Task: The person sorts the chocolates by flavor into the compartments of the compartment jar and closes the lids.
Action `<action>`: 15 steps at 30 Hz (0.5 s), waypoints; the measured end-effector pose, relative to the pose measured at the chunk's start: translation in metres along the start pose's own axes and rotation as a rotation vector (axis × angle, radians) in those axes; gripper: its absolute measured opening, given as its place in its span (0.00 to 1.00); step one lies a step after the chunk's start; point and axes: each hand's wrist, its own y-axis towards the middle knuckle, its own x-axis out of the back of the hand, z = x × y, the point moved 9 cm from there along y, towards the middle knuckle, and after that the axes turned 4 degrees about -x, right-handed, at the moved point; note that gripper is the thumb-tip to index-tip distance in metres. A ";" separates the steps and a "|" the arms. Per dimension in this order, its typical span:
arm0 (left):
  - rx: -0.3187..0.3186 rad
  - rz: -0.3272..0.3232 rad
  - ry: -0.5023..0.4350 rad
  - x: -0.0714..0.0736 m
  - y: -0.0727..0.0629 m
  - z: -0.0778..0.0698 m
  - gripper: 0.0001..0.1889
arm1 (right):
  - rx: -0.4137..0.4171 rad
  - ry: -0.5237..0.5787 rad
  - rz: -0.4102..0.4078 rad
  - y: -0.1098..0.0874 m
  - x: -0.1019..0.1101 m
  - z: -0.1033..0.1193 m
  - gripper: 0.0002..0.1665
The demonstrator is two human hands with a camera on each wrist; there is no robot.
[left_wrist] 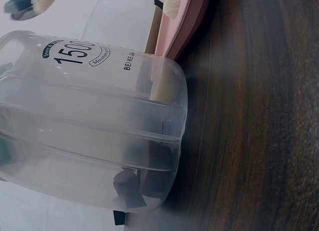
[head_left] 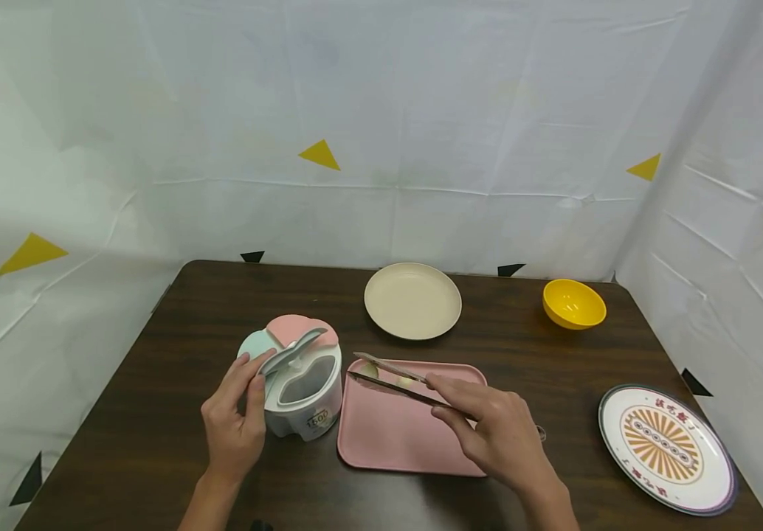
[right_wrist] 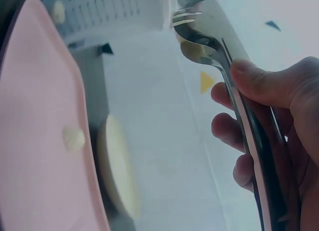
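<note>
In the head view my left hand (head_left: 235,413) grips the raised grey lid flap (head_left: 294,351) of a round sectioned container (head_left: 318,419). The compartment below that flap is uncovered; the pink and mint lids lie closed. Through the cloudy wall (left_wrist: 89,111), the left wrist view shows dark pieces (left_wrist: 130,187) at the bottom. My right hand (head_left: 497,424) holds metal tongs (head_left: 398,387) between thumb and fingers, their tips over the tray's far left corner. One tip has fork prongs (right_wrist: 187,16), the other a spoon shape. A pale shell-like piece (right_wrist: 74,138) lies on the pink tray (head_left: 408,435).
Behind the tray stands a cream plate (head_left: 412,301). Toward the back right is a yellow bowl (head_left: 574,304), and a patterned oval plate (head_left: 667,450) lies near the table's right edge. White sheeting (head_left: 395,110) surrounds the dark wooden table (head_left: 156,413).
</note>
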 end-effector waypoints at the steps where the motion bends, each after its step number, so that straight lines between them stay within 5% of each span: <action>1: -0.001 -0.001 -0.001 0.000 0.000 -0.001 0.10 | 0.018 0.008 -0.007 0.003 -0.001 0.004 0.29; 15: -0.022 -0.017 -0.010 -0.001 0.005 -0.008 0.10 | 0.135 0.018 -0.011 0.025 -0.031 0.037 0.27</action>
